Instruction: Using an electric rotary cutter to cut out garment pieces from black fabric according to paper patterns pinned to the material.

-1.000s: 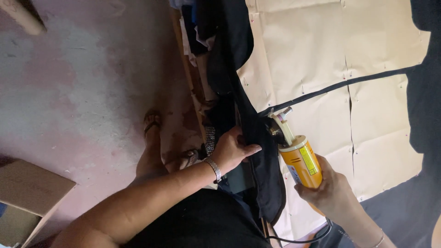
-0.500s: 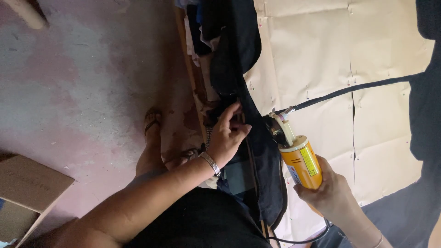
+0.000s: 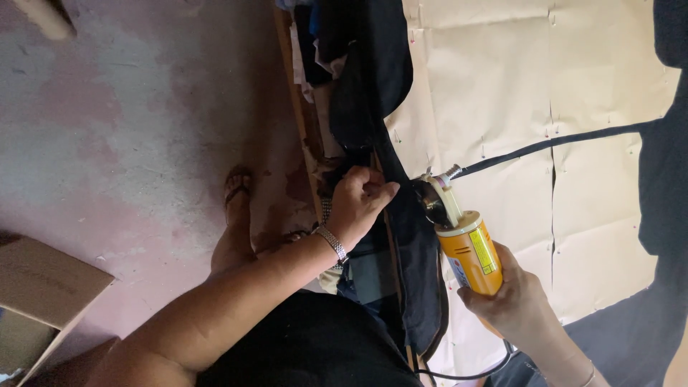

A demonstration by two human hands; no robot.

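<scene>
The dark fabric (image 3: 412, 236) hangs over the edge of the paper-covered table (image 3: 502, 93), and my left hand (image 3: 358, 204) is on it — fingers (image 3: 380, 190) curled tight, pinching a fold of the cloth near the table's edge, knuckles up, wrist bent slightly inward. A metal watch band (image 3: 332, 244) sits on that wrist, and my forearm runs back from it toward the lower left, bare and angled across my lap.

Just right of that pinch is the orange can (image 3: 473, 254), tilted with its top pointing up and left toward the fabric. My right hand (image 3: 512, 301) wraps its lower end from beneath, fingers closed around the body, the wrist coming in from the lower right corner. The can's pale cap and nozzle (image 3: 444, 197) sit right at the cloth, close to my left fingertips; whether the nozzle touches the fabric I cannot tell.

A narrow black strap (image 3: 559, 142) runs from beside the nozzle off to the right across the tan paper, which is laid in sheets with visible seams. More dark clothing (image 3: 373, 64) is heaped at the far end of the table edge. To the left, below, is the worn pinkish floor (image 3: 136, 129), my sandalled foot (image 3: 236, 186) on it, and a cardboard box (image 3: 43, 294) in the near left corner.
</scene>
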